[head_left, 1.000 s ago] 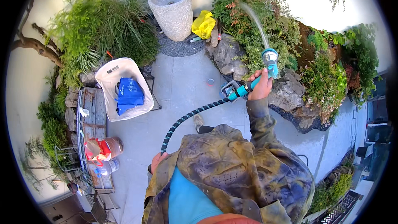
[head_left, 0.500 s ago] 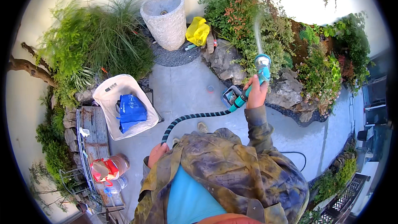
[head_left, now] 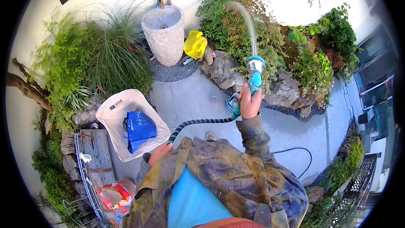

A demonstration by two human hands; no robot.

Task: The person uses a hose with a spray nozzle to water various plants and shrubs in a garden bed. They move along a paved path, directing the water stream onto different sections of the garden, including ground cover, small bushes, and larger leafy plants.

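Observation:
My right hand (head_left: pixel 251 102) is wrapped round the grip of a teal and silver spray nozzle (head_left: pixel 255 74), which points away from me. A curved jet of water (head_left: pixel 249 23) leaves its head and reaches the leafy shrubs (head_left: pixel 230 14) by the wall. From the nozzle's lower end a black hose with light flecks (head_left: pixel 198 122) bends left to my waist. There my left hand (head_left: pixel 159 153) is closed round the hose, with its fingers partly hidden by the jacket and hose.
A pale bin with a blue bag (head_left: pixel 141 131) stands left, by a worn bench (head_left: pixel 95 152) and a red bucket (head_left: pixel 114 196). Ahead are a stone basin (head_left: pixel 164 38), a yellow bag (head_left: pixel 195 45) and rocks (head_left: pixel 221 69). Hose (head_left: pixel 311 156) also lies on the paving at right.
My right hand has moved left and slightly nearer with the nozzle. The water jet now arcs further left over the shrubs. The left hand still holds the hose; the whole view has shifted a little.

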